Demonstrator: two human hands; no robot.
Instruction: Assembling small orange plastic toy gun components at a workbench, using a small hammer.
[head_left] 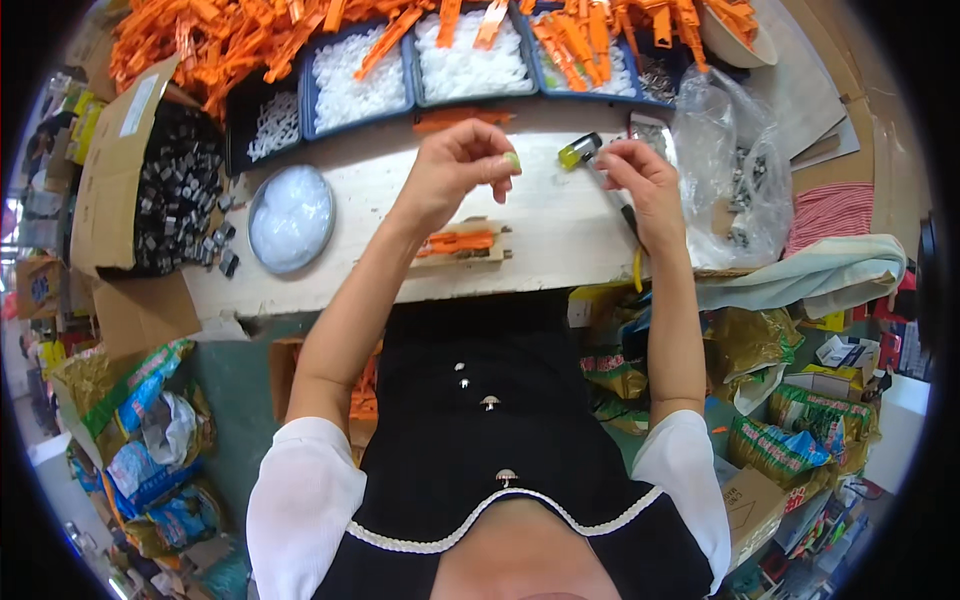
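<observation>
At nine o'clock an open brown cardboard box (pixel 110 170) bears a white label (pixel 139 105). Crumpled green-and-blue printed bags (pixel 150 440) lie at seven; green-and-yellow packets (pixel 800 430) at four; a clear plastic bag (pixel 735 165) at two.

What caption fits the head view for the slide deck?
Seated worker's left hand pinches a small pale part, right hand raised by a yellow-headed hammer, above an orange piece in a wooden jig.

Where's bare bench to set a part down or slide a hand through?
Bare white bench lies between the left hand and the right hand, above the orange piece on its wooden jig. Another strip runs between the round white dish and the left forearm. It is crowded along the back, with blue trays and orange parts, and at the right, with the clear bag.
</observation>
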